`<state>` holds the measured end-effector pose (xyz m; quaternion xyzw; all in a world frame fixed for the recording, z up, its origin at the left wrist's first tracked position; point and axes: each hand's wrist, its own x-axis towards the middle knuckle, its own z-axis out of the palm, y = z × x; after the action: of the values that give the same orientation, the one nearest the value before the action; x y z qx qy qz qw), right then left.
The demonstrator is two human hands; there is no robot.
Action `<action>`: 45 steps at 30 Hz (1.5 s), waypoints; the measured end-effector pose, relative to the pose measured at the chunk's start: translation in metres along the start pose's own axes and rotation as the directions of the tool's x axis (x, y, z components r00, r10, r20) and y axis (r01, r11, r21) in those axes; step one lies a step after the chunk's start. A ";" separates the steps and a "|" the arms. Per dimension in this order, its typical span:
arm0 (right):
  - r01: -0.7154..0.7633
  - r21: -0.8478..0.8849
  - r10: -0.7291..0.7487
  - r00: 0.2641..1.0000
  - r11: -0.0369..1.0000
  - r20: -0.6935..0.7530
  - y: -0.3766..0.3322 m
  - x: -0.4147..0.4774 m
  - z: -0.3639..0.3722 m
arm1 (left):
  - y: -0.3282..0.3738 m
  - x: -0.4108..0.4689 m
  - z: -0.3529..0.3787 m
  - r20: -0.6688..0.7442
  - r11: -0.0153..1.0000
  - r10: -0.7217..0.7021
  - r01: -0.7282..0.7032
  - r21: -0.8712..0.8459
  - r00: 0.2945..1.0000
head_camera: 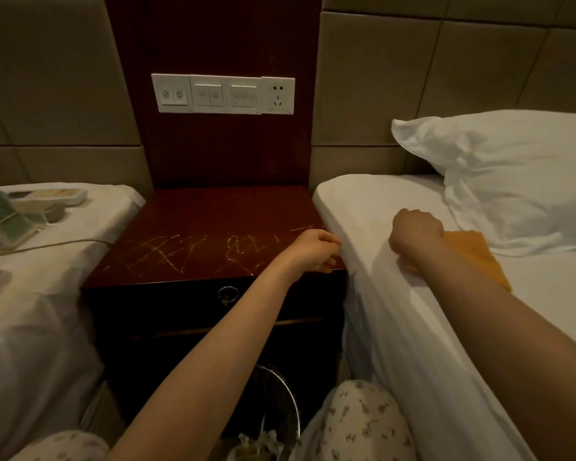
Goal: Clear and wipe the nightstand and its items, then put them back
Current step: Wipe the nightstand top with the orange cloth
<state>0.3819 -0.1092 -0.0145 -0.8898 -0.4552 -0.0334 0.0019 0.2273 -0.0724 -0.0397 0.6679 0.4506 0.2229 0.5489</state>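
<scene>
Items off the nightstand; wiping and putting back are left, I judge.
The nightstand (197, 227) shows only scratches on top; the phone (47, 197) and a green holder (4, 216) lie on the left bed (64, 277). My right hand (414, 232) curls around the cloth (473, 257) on the right bed (363, 201). My left hand (313, 249) hangs at the top's right edge, fingers bent; I cannot tell if they pinch anything.
</scene>
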 end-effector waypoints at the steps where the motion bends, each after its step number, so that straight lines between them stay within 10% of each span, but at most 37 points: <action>1: 0.022 0.047 -0.020 0.999 0.999 -0.029 -0.003 -0.001 -0.003 | 0.002 -0.001 0.002 0.032 0.994 -0.031 0.034 -0.100 0.999; 11: 0.159 0.266 -0.150 0.987 0.951 -0.054 -0.034 0.004 -0.013 | -0.002 0.003 0.026 0.273 0.607 -0.144 0.303 -0.735 0.951; 15: 0.076 0.179 -0.138 0.920 0.981 0.366 -0.024 0.000 -0.024 | 0.000 0.006 0.037 0.295 0.627 -0.136 0.313 -0.713 0.946; 21: -0.122 0.157 0.114 0.992 0.980 0.057 0.001 0.008 -0.024 | 0.005 0.011 0.047 0.252 0.662 -0.167 0.298 -0.688 0.953; 29: -0.174 0.325 0.119 0.976 0.930 0.182 0.013 0.011 -0.033 | 0.001 0.013 0.045 0.174 0.820 -0.119 0.195 -0.539 0.978; 32: -0.049 0.645 0.001 0.997 0.762 0.074 0.001 0.014 -0.048 | 0.001 0.015 0.029 0.131 0.741 -0.072 0.141 -0.656 0.989; 38: -0.076 0.994 -0.246 0.965 0.084 0.095 -0.045 0.007 -0.051 | 0.000 0.011 -0.026 -0.038 0.516 0.070 -0.069 -0.854 0.997; 45: -0.330 0.938 -0.238 0.925 -0.109 0.298 -0.142 0.005 -0.018 | -0.023 -0.008 -0.090 -0.115 0.569 -0.040 -0.072 -0.820 0.993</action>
<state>0.2693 -0.0227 0.0001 -0.5904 -0.2844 0.4871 0.5773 0.1440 -0.0310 -0.0324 0.3257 0.3218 0.4513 0.7659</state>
